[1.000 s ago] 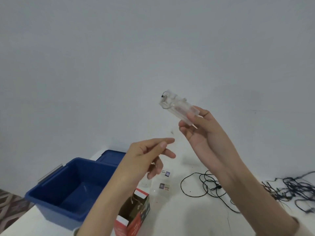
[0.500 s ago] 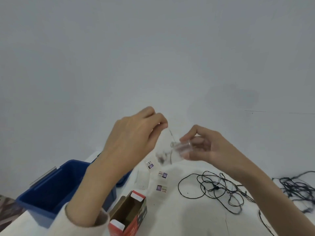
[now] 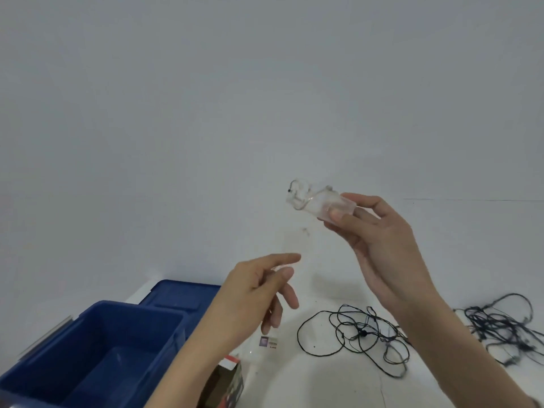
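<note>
Clear plastic packet (image 3: 321, 203) with a thin coil of wire (image 3: 297, 191) inside, held up in the air against a plain white wall (image 3: 206, 113). The right hand (image 3: 379, 240) pinches one end of the packet between thumb and curled fingers, and the rest of it sticks out to the left, tilted slightly upward. The left hand (image 3: 256, 293) floats lower and to the left, well apart from the packet, with its forefinger stretched out above the thumb and its other fingers hanging loosely. Whether forefinger and thumb pinch anything fine between them cannot be told.

Below the hands lies a white tabletop (image 3: 323, 378). At its left stands an open blue plastic bin (image 3: 117, 334), with a blue lid (image 3: 182, 293) lying flat just behind it. Beside the bin, under the left forearm, is an open red and white cardboard box (image 3: 232, 384). A small labelled clear sachet (image 3: 266, 341) lies near it. A loose tangle of black wire (image 3: 363, 334) sprawls in the middle, and a second black tangle (image 3: 497, 325) lies further right.
</note>
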The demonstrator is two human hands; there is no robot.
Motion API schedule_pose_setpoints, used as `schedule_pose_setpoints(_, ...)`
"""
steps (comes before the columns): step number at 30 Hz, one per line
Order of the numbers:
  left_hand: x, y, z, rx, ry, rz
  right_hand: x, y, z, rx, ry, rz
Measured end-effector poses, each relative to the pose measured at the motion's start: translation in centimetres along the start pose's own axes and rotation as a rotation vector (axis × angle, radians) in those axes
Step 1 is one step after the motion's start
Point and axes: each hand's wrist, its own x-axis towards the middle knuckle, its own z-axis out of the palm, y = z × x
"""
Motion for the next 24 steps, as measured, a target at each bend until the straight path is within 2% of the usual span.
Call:
schedule_pose_setpoints(3, -0.9, 0.3, 0.3, 0.152, 0.015, 0.007, 0.0, 0.5, -0.4, -0.448, 0.129, -0.249)
schedule_pose_setpoints(5, -1.4, 1.0, 0.3, 0.521, 0.023, 0.102, -0.3, 1.4, -0.8, -0.742, 0.116, -0.421)
schedule_pose_setpoints(7, -1.6, 1.8, 0.0, 0.938, 0.061, 0.213, -0.8, 2.4, -1.4, -1.063, -0.008, -0.522)
schedule_pose_setpoints(8, -1.5, 2.1, -0.3, 1.07, 0.107, 0.299, -1.0, 2.8, -1.8, -1.168, -0.098, -0.504)
schedule_pose_setpoints(10, -0.7, 2.2, -1.3, 1.203, 0.174, 0.543, -1.6, 3.2, -2.4, -1.207, -0.256, -0.335)
schedule_pose_setpoints(12, 0.4, 1.6, -2.5, 1.186, 0.229, 0.659, -1.9, 2.8, -2.9, -1.048, -0.379, -0.09)
schedule_pose_setpoints(13, 1.0, 1.2, -2.9, 1.129, 0.213, 0.647, -2.1, 2.3, -3.0, -0.898, -0.444, 0.041)
schedule_pose_setpoints(16, 2.4, -0.2, -2.9, 0.688, 0.12, 0.433, -2.5, 1.2, -3.2, -0.372, -0.521, 0.324)
schedule_pose_setpoints(20, 2.0, -1.4, -0.4, 0.081, -0.008, 0.102, -2.0, 2.1, -3.4, 0.133, -0.355, 0.334)
schedule_pose_setpoints(22, 1.5, -1.8, 0.8, -0.085, -0.039, 0.027, -1.6, 2.6, -3.3, 0.233, -0.221, 0.295)
schedule_pose_setpoints(24, 1.1, -2.3, 1.6, -0.126, -0.074, 0.0, -1.3, 2.5, -3.3, 0.252, -0.086, 0.231)
